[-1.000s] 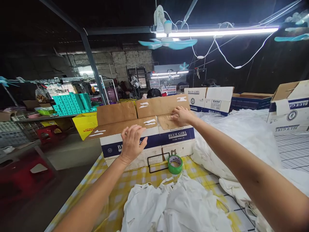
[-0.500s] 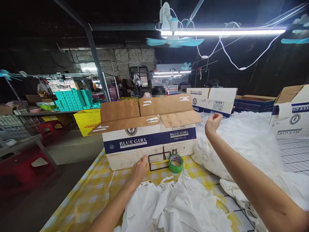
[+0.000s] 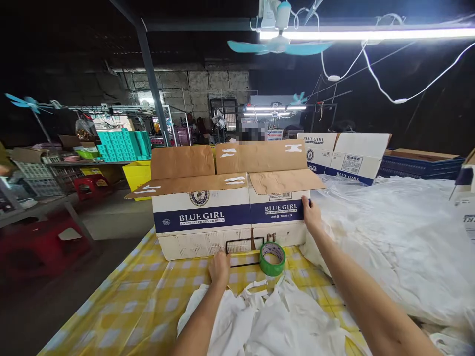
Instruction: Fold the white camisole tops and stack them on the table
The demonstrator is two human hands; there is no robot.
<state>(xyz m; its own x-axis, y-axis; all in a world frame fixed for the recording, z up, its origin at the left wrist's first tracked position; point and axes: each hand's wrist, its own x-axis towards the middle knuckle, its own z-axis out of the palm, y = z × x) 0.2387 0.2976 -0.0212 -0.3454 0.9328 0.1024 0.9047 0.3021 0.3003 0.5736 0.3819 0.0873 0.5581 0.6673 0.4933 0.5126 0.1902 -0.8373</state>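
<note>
A cardboard box (image 3: 208,220), white with a dark blue band and its brown flaps spread open, stands on the yellow checked cloth (image 3: 122,291). My right hand (image 3: 311,213) grips its right edge, thumb and fingers closed there. My left hand (image 3: 219,268) is low in front of the box with curled fingers, against the left side of a black rectangular frame (image 3: 245,265); what the fingers hold, if anything, is hidden. Beside the frame's right end is a roll of green tape (image 3: 272,267). White garments with straps (image 3: 267,316) lie heaped nearest me, partly under my left forearm.
A large pile of white fabric under clear plastic (image 3: 393,242) fills the right side. Behind it stand another box (image 3: 345,153) and blue crates (image 3: 419,165). To the left, past the table edge, are a yellow bin (image 3: 137,178) and red stools (image 3: 91,188).
My right hand has come down and left from above the white pile onto the box's right edge. My left hand has shifted slightly lower, away from the box front. The view has turned a little.
</note>
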